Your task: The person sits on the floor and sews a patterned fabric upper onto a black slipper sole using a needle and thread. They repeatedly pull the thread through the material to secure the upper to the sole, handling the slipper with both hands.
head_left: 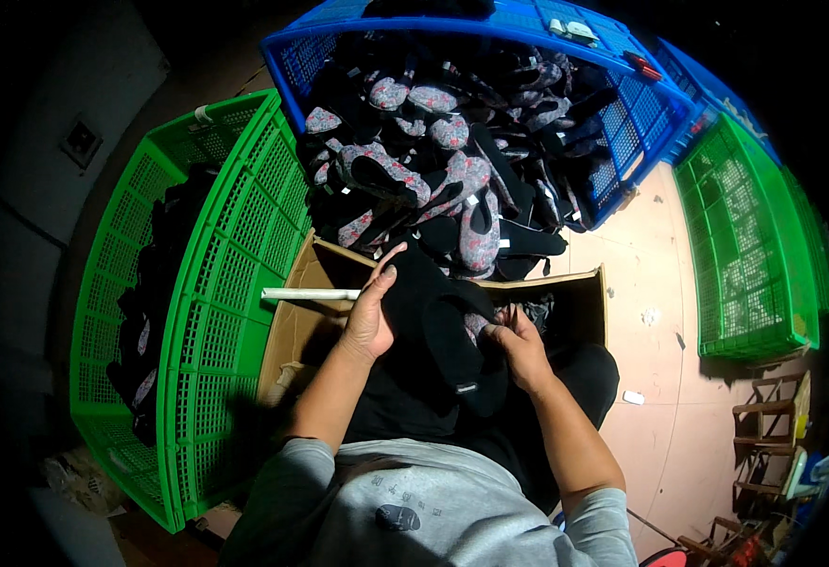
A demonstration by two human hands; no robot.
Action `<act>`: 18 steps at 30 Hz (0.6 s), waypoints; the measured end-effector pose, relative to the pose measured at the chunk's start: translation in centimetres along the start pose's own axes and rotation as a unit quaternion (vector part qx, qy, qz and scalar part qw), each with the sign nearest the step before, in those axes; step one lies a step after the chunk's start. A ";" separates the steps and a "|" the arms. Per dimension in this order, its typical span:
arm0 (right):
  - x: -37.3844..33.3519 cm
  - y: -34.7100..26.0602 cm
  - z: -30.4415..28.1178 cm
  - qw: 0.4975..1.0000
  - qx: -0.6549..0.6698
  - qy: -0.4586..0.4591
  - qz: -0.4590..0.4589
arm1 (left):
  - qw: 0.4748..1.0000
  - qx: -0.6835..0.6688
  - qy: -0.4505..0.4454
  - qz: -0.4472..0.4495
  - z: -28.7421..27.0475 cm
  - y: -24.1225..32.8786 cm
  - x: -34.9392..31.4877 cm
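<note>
With left hand [367, 319], bare and loosely curled with thumb raised, touches the left edge of one black fabric piece [419, 307]; impossible to say how firmly. With right hand [523, 352], pinches the right side of the same piece between thumb and fingers, beside one patch of floral lining [474, 326]. Two hands in all, and one piece between them, above the lap and at the near side of one cardboard box [287, 331]. Near the lower end of the piece, one small white label [466, 388]. Just left of the left hand, one white rod [309, 294], laid out over the box's left side; its right end hidden at the hand.

Beyond the box, one large blue crate [622, 123] with one heap of black and floral pieces [386, 170]: well over a dozen, too overlapped for an exact count. On its far rim, one white object [573, 31] and one red object [643, 66]. Behind it to the right, at least one more blue crate [689, 80].

To the left, one green crate [230, 283], with dark pieces inside, uncountable in shadow. To the right, at least two green crates [736, 236], close together. On the pale floor [641, 331], one small white object [633, 398], well apart from the hands.
</note>
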State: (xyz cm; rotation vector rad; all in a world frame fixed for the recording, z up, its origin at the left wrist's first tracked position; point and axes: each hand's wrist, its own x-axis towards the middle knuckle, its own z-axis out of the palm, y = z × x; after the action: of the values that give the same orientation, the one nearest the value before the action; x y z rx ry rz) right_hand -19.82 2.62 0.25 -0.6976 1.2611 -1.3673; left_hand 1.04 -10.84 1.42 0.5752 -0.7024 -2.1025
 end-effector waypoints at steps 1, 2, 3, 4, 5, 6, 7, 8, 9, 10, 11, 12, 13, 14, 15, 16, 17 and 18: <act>-0.1 -0.1 -0.1 1.000 0.012 -0.007 0.012 | 0.999 -0.040 -0.023 -0.009 0.1 -0.2 -0.1; -0.2 -0.1 -0.2 0.999 0.023 -0.013 0.024 | 0.995 -0.080 -0.047 -0.018 0.3 -0.4 -0.1; -0.2 -0.1 -0.3 0.999 0.029 -0.015 0.021 | 0.993 -0.088 -0.073 -0.014 1.2 -0.3 -0.4; -0.2 0.0 -0.4 0.999 0.035 -0.017 0.018 | 0.991 -0.098 -0.085 -0.010 1.3 -0.5 -0.4; -0.1 0.0 -0.4 0.999 0.041 -0.020 0.015 | 0.989 -0.107 -0.098 -0.007 1.4 -0.6 -0.3; -0.2 0.1 -0.5 0.999 0.041 -0.020 0.019 | 0.987 -0.117 -0.108 -0.006 1.5 -0.9 -0.4; -0.1 0.0 -0.5 0.999 0.040 -0.020 0.023 | 0.987 -0.125 -0.104 -0.004 1.8 -1.0 -0.5; -0.1 -0.1 -0.5 0.999 0.040 -0.020 0.028 | 0.988 -0.121 -0.093 0.003 2.1 -1.0 -0.5; -0.1 -0.5 -0.3 0.998 0.047 -0.022 0.031 | 0.989 -0.123 -0.081 0.003 2.3 -0.9 -0.5; -0.2 -0.6 -0.1 0.998 0.046 -0.023 0.036 | 0.990 -0.125 -0.068 0.004 2.4 -0.9 -0.6; -0.5 -1.1 0.2 0.998 0.047 -0.025 0.040 | 0.990 -0.125 -0.061 0.009 2.4 -1.0 -0.7; -0.6 -1.5 0.5 0.998 0.046 -0.028 0.041 | 0.990 -0.125 -0.057 0.016 2.5 -1.1 -0.7; -0.6 -1.4 0.4 0.998 0.042 -0.026 0.044 | 0.991 -0.125 -0.053 0.023 2.6 -1.1 -0.8; -0.6 -1.2 0.4 0.998 0.037 -0.024 0.046 | 0.993 -0.111 -0.039 0.021 2.6 -0.9 -0.9; -0.6 -1.2 0.3 0.998 0.032 -0.023 0.048 | 0.995 -0.098 -0.025 0.019 2.7 -0.7 -1.0; -0.5 -0.9 0.0 0.998 0.024 -0.034 0.046 | 0.996 -0.085 -0.012 0.017 2.9 -0.6 -1.1; -0.4 -0.6 -0.3 0.998 0.017 -0.046 0.044 | 0.996 -0.085 -0.007 0.018 3.3 -0.4 -1.1; -0.3 -0.4 -0.4 0.997 0.011 -0.059 0.043 | 0.996 -0.085 -0.001 0.019 3.7 -0.3 -1.3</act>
State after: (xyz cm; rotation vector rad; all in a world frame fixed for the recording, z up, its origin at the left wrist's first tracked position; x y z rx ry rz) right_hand -20.26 2.95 0.59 -0.6919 1.1672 -1.2499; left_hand -0.68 -8.61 4.22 0.4625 -0.5259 -2.1028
